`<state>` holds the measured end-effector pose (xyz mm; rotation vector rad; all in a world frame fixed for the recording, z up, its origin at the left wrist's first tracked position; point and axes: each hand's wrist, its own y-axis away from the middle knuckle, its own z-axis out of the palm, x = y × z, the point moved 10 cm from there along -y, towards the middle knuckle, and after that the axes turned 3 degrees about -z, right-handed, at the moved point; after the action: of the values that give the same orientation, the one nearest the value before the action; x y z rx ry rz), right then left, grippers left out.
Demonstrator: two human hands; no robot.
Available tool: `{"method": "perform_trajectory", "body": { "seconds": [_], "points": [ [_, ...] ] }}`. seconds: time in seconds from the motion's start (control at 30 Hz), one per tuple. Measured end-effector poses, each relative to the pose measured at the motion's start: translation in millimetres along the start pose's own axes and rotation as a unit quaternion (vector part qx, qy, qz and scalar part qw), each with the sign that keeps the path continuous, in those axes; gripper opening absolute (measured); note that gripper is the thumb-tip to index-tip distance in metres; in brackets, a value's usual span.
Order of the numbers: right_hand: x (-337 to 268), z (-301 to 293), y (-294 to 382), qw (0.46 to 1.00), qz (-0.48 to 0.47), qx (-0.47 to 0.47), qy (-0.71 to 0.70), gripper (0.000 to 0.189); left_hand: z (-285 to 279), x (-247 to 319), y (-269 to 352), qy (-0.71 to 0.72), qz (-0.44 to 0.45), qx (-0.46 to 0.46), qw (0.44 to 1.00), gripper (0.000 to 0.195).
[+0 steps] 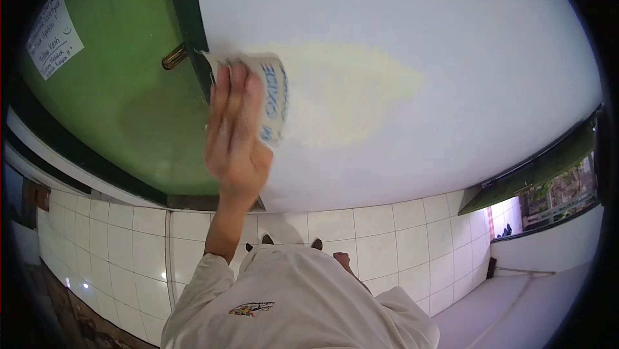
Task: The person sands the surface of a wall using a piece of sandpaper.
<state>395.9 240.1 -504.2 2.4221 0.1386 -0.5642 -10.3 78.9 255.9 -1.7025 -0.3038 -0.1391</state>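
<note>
My left hand (pixel 237 126) is raised with its fingers pointing up, pressing a sheet of sandpaper (pixel 274 102) with blue print on its back against the white wall (pixel 435 20) beside the dark green door frame (pixel 186 10). The hand and sheet are slightly blurred. To the right of the sheet, a pale yellow patch (pixel 353 87) shows on the wall. My right hand (pixel 342 258) hangs low beside my body, its fingers curled; nothing is visible in it.
Left of the frame stands a green door (pixel 130 121) with a metal handle (pixel 174 57) and a handwritten paper sheet (pixel 55 34). White floor tiles (pixel 377 233) lie below. At the far right is an open green door or shutter (pixel 527 170).
</note>
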Motion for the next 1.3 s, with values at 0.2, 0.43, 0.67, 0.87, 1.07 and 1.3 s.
{"method": "perform_trajectory", "body": {
  "seconds": [0.2,0.43,0.67,0.87,1.07,1.3],
  "points": [
    [-13,-25,-21,0.994,-0.053,-0.043,-0.083,0.027,73,-14,16,-0.08,0.009,0.06,0.995,0.052],
    [4,-70,-55,0.989,-0.075,-0.033,-0.124,0.029,156,49,62,-0.052,0.088,0.01,0.995,0.052],
    [71,-57,-93,0.981,-0.074,-0.088,0.155,0.025,205,108,121,0.055,0.087,-0.167,0.981,0.051],
    [1,-23,-95,0.805,-0.426,-0.215,0.354,0.021,86,62,75,-0.147,0.002,-0.051,0.988,0.047],
    [-22,-68,-156,0.981,-0.107,-0.135,-0.09,0.023,57,6,16,-0.232,0.003,0.057,0.971,0.053],
    [-22,-54,-145,0.971,-0.099,-0.136,-0.168,0.025,105,2,50,-0.126,0.005,0.038,0.991,0.055]
  ]
}}
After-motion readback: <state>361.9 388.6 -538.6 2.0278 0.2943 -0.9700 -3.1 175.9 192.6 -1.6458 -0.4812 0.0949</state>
